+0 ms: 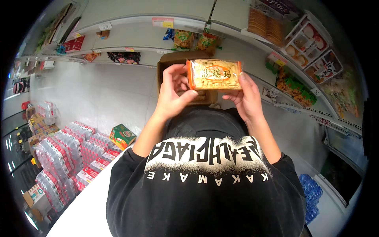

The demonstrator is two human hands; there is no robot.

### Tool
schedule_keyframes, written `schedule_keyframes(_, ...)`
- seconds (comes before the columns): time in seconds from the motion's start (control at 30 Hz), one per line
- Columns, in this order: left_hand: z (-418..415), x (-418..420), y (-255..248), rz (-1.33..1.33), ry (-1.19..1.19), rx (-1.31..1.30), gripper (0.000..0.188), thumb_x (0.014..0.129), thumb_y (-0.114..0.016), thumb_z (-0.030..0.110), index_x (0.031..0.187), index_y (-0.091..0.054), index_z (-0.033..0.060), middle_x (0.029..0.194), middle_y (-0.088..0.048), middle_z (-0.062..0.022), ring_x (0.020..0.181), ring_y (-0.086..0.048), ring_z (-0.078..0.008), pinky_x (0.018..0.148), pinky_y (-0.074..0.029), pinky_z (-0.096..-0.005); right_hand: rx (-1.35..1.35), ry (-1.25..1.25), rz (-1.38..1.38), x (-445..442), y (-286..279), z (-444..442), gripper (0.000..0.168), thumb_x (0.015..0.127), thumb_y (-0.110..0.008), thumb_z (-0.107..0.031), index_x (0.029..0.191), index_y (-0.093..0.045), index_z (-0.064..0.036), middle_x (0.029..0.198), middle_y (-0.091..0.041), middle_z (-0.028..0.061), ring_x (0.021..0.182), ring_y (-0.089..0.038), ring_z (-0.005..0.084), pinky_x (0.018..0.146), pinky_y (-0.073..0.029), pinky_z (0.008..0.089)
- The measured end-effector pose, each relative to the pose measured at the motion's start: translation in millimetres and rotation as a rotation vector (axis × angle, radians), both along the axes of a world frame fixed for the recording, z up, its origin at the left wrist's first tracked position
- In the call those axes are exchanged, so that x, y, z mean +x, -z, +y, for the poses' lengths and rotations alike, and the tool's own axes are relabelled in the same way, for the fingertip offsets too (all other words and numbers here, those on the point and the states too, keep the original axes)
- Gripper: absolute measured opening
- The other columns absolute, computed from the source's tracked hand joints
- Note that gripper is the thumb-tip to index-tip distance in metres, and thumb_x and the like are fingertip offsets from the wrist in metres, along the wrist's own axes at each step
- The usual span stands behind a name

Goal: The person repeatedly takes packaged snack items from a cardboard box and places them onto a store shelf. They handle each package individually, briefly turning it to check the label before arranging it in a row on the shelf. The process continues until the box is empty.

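A clear-wrapped packet of sachima [215, 74] with orange ends and printed writing is held up level before my chest. My right hand [248, 94] grips its right end, thumb on the front edge and fingers curled below and behind. At the other end is my left hand [175, 91], its fingers curled by the orange edge and its thumb just under the lower left corner. Whether those fingers press on the wrapper cannot be made out. Behind and below the packet stands an opened cardboard box [165, 63]; wrapped packets [199, 96] show partly inside it.
Shelves with price tags [162, 22] curve across the top, bearing snack bags [183, 38] and, at right, trays of pastries [306, 44]. Shrink-wrapped bottle packs [63, 151] are stacked at left, beside a green carton [122, 136] on the floor. Blue-wrapped goods [309, 198] stand at lower right.
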State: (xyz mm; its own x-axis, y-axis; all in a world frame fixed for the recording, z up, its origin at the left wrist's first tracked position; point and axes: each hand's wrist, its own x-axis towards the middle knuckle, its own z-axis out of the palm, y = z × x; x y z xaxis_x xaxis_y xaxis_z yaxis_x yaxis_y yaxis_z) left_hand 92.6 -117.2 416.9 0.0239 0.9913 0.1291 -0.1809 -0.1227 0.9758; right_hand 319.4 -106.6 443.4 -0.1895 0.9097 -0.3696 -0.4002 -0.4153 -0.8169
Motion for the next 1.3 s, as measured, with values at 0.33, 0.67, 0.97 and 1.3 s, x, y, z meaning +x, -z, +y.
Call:
schedule_keyframes(0.33,19.0,-4.6,-21.1,0.707,0.161,0.492,0.013,0.083,-0.069,0.007,0.088,-0.058,0.0,0.082,-0.061,-0.0161,0.072,-0.06,-0.0351,0.064,-0.05,-0.0381,0.062,0.11,-0.132,14.9,6.8,-15.0,0.043,0.103,-0.042,-0.037,0.128,-0.032,-0.003,0.111,-0.061,0.0145,0.083,-0.07,0.0261,0.062,-0.058,0.0296)
schedule_keyframes(0.67,19.6,7.8,-16.4,0.589,0.266,0.193,0.02,0.096,-0.053,0.016,0.085,-0.054,-0.0004,0.07,-0.057,-0.0178,0.063,-0.058,-0.0345,0.059,-0.046,-0.0371,0.276,-0.046,-0.372,38.7,34.1,-22.1,0.03,0.101,-0.047,-0.034,0.108,-0.043,-0.005,0.092,-0.063,0.011,0.084,-0.068,0.0208,0.069,-0.053,0.0284)
schedule_keyframes(0.97,25.3,-1.0,-20.0,0.357,0.459,0.267,0.022,0.098,-0.05,0.018,0.083,-0.051,0.0011,0.071,-0.055,-0.0079,0.061,-0.05,-0.0187,0.059,-0.044,-0.0306,0.341,-0.244,-0.415,56.5,8.9,-26.1,0.028,0.096,-0.054,-0.028,0.082,-0.048,-0.005,0.066,-0.053,0.0012,0.059,-0.054,0.009,0.054,-0.044,0.0267)
schedule_keyframes(1.3,32.9,2.4,-54.1,0.593,0.207,0.289,0.018,0.095,-0.054,0.016,0.087,-0.049,0.0005,0.069,-0.053,-0.017,0.062,-0.052,-0.0292,0.061,-0.044,-0.0374,0.54,-0.151,-0.551,42.5,-27.2,-23.9,0.045,0.099,-0.05,-0.047,0.082,-0.052,-0.005,0.066,-0.053,-0.0001,0.059,-0.051,0.0078,0.054,-0.042,0.0243)
